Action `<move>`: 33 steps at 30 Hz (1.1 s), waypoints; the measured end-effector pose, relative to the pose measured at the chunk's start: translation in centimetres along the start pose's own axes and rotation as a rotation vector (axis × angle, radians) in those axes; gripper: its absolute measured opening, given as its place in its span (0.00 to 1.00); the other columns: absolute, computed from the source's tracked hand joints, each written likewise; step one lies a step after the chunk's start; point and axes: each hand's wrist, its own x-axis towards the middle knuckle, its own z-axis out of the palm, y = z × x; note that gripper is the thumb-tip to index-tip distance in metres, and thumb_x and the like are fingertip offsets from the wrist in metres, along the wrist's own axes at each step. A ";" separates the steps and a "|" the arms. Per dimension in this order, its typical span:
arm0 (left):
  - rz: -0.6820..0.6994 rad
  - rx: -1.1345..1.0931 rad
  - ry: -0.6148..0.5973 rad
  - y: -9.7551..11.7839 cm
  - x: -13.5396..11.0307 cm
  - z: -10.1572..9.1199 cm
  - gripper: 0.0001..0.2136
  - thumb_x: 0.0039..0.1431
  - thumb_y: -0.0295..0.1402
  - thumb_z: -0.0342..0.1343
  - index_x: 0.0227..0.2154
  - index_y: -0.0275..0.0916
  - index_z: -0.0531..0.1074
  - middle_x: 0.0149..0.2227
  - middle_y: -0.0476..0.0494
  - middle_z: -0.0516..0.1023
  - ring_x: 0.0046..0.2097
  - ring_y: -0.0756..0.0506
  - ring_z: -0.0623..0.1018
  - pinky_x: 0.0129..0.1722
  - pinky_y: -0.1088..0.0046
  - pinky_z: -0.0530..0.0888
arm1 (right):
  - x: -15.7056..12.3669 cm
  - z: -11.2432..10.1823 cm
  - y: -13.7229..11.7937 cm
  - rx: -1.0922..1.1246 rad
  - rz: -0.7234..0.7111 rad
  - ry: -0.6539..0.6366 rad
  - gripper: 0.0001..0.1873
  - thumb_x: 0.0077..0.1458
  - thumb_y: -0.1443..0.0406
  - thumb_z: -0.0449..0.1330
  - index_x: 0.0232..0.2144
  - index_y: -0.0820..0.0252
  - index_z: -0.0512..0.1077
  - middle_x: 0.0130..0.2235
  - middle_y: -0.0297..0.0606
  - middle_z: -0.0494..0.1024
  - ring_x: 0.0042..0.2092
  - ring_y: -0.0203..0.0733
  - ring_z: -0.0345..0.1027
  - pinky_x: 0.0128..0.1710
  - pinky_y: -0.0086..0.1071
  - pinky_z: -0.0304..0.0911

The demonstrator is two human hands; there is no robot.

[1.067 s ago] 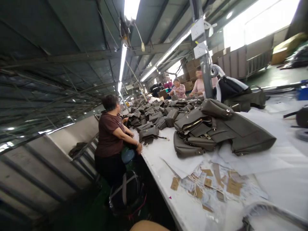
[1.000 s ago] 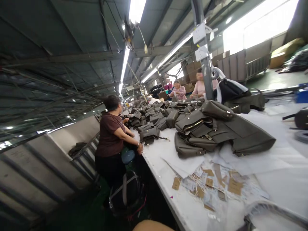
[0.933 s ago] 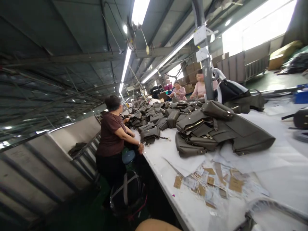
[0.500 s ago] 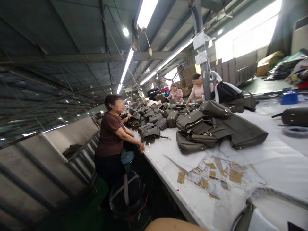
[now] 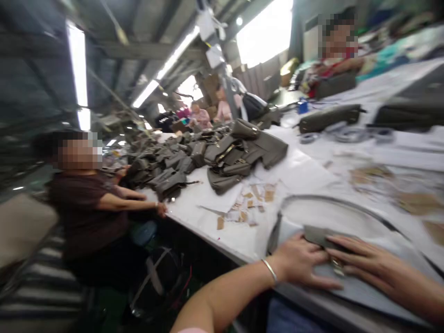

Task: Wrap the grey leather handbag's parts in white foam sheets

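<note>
Both my hands lie at the table's near edge on a bag wrapped in white paper (image 5: pixel 350 217) with a grey handle arching over it. My left hand (image 5: pixel 303 266), a thin bracelet on its wrist, rests flat on the wrapping with the thumb against a grey leather tab (image 5: pixel 317 235). My right hand (image 5: pixel 362 261) reaches in from the right, its fingers stretched out over the same tab and a small metal fitting (image 5: pixel 336 267). The picture is smeared by motion.
A heap of grey handbags (image 5: pixel 229 152) covers the middle of the long white table (image 5: pixel 301 171), with brown paper tags (image 5: pixel 251 203) scattered in front. A person in a dark top (image 5: pixel 86 208) sits at the left edge. More people sit at the far end and at upper right. Further bags (image 5: pixel 329 118) lie to the right.
The view has swung right and down. My two hands, out of sight before, now lie on the wrapped bag. The seated person at the left still rests a hand on the table edge.
</note>
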 end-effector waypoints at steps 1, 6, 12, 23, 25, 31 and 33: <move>-0.022 -0.066 0.021 0.1 0.0 0.1 0.33 0.60 0.60 0.50 0.56 0.38 0.71 0.50 0.41 0.80 0.56 0.42 0.75 0.66 0.62 0.61 | -1.3 -0.4 -0.6 -0.057 -0.005 -0.128 0.19 0.62 0.53 0.61 0.55 0.33 0.72 0.59 0.39 0.73 0.58 0.56 0.67 0.54 0.51 0.68; -0.081 -0.248 0.162 -0.4 -0.4 1.1 0.30 0.59 0.56 0.55 0.54 0.37 0.71 0.50 0.38 0.80 0.53 0.40 0.77 0.66 0.53 0.61 | -1.9 -1.3 -1.8 -0.098 0.117 -0.306 0.21 0.68 0.56 0.54 0.62 0.40 0.66 0.67 0.35 0.61 0.67 0.52 0.54 0.66 0.53 0.51; 0.016 -0.199 0.352 0.1 -2.0 1.2 0.23 0.62 0.47 0.58 0.53 0.36 0.71 0.49 0.38 0.80 0.51 0.41 0.79 0.56 0.61 0.74 | -1.8 -1.1 -2.7 -0.189 0.073 -0.311 0.21 0.68 0.58 0.55 0.62 0.42 0.65 0.68 0.35 0.59 0.67 0.51 0.53 0.67 0.52 0.48; 0.201 -0.251 0.263 0.7 -1.5 0.5 0.09 0.68 0.33 0.52 0.44 0.38 0.75 0.46 0.47 0.82 0.43 0.49 0.82 0.46 0.74 0.79 | 0.5 -2.1 -5.0 -0.264 -0.014 -0.373 0.11 0.66 0.65 0.57 0.47 0.51 0.78 0.53 0.39 0.77 0.55 0.48 0.67 0.63 0.51 0.50; 0.196 -0.253 0.268 0.7 -1.5 0.4 0.09 0.68 0.33 0.52 0.43 0.38 0.75 0.44 0.47 0.83 0.41 0.49 0.82 0.43 0.75 0.80 | 1.3 -2.1 -5.0 -0.230 -0.046 -0.418 0.11 0.67 0.66 0.55 0.39 0.53 0.78 0.42 0.36 0.79 0.45 0.42 0.70 0.56 0.42 0.58; 0.176 -0.293 0.290 0.5 -1.8 1.1 0.08 0.66 0.32 0.53 0.44 0.38 0.75 0.44 0.47 0.83 0.41 0.48 0.82 0.44 0.75 0.80 | 2.1 -0.8 -3.6 -0.147 -0.021 -0.513 0.16 0.66 0.69 0.49 0.34 0.59 0.76 0.35 0.38 0.75 0.37 0.40 0.67 0.37 0.31 0.61; 0.171 -0.322 0.294 0.6 -1.8 1.3 0.09 0.66 0.32 0.53 0.45 0.38 0.75 0.44 0.46 0.83 0.41 0.48 0.82 0.44 0.74 0.80 | 1.9 -0.4 -3.8 -0.127 0.050 -0.509 0.15 0.65 0.69 0.50 0.32 0.61 0.76 0.34 0.40 0.75 0.36 0.40 0.67 0.36 0.31 0.62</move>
